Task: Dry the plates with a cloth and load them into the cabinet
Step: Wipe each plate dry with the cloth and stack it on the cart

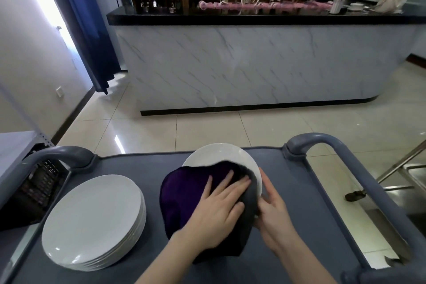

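A white plate [221, 154] is held tilted above the grey cart top [147, 166], mostly covered by a dark purple and grey cloth [182, 193]. My left hand [219, 203] lies flat on the cloth with its fingers spread, pressing it against the plate's face. My right hand [274, 207] holds the plate's right edge, partly behind the cloth. A stack of several white plates [92, 221] sits on the cart at the left.
The cart has raised grey handles at its left [57, 154] and right [334, 145] corners. A marble-fronted counter [253, 64] with a black top stands across the tiled floor. A dark rack [39, 187] sits left of the cart; metal legs [403, 166] stand at right.
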Demonstrator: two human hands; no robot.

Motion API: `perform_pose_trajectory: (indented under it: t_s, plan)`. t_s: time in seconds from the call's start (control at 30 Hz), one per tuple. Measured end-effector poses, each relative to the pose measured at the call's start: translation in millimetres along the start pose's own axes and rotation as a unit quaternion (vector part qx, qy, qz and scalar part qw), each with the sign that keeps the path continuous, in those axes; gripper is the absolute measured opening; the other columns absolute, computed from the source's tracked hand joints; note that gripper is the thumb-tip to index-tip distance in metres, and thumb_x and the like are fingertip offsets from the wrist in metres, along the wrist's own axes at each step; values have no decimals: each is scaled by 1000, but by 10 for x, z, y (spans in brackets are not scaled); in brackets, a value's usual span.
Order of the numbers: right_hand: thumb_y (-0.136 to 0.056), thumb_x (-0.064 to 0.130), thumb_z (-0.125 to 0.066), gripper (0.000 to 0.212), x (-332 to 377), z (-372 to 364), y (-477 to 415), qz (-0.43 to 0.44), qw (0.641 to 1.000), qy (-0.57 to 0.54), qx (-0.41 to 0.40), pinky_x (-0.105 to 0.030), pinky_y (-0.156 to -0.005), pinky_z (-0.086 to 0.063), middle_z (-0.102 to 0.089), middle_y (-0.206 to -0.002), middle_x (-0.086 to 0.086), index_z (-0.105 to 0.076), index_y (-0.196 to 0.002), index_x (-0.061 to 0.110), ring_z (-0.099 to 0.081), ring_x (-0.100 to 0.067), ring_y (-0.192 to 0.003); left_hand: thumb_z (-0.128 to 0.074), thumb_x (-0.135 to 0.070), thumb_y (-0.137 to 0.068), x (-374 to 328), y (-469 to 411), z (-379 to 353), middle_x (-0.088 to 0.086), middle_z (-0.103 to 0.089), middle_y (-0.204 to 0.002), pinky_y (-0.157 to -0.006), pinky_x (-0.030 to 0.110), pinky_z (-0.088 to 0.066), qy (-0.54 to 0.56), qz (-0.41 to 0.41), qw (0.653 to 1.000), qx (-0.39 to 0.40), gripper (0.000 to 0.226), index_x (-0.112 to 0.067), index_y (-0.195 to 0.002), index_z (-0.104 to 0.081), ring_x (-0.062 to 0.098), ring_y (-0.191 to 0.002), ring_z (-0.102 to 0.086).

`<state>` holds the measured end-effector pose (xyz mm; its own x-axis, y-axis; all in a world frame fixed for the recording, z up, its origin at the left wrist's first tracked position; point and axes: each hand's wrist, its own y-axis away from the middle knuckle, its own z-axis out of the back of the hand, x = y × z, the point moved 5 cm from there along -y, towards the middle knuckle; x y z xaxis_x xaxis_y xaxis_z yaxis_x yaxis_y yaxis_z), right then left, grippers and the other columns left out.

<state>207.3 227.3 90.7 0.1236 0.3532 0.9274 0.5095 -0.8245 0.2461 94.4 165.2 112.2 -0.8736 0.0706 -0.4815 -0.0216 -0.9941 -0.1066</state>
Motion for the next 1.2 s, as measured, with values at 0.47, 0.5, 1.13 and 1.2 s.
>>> perform_pose_trajectory:
  t_s: [0.47, 0.5, 1.13, 1.2]
  plan:
    - [-92, -10, -55, 68, 80, 233, 61, 24, 999, 4, -29, -46, -62, -58, -74, -110, -3, -54, -136, 41, -70, -27, -85, -24, -41, -105, 655, 25, -117, -35, 21, -152, -123, 39, 8, 60, 160, 984, -56, 52, -53, -145, 6, -3, -145, 23]
    - [-91, -10, -55, 68, 88, 239, 58, 26, 999, -1, -32, -46, -62, -58, -74, -110, -3, -54, -136, 41, -70, -27, -85, -24, -40, -105, 632, 84, -118, -34, 19, -153, -123, 35, 9, 73, 156, 982, -74, 51, -50, -147, 4, -3, -145, 23]
    - [-100, 1, -49, 62, 234, 128, 65, 24, 996, 71, 56, -42, -66, -60, -72, -118, -2, -50, -135, 53, -71, -26, -104, -9, -44, -99, 125, -328, -43, -33, 15, -157, -120, 35, 13, 33, -16, 999, -16, 54, -45, -152, 5, -5, -145, 18]
    - [-95, -5, -51, 69, 167, 152, 91, 13, 996, 66, 53, -47, -65, -60, -74, -113, -6, -53, -132, 53, -73, -28, -94, -13, -39, -103, 347, -349, -19, -31, 19, -157, -122, 39, 10, 51, 54, 996, -43, 52, -45, -150, 9, -7, -144, 20]
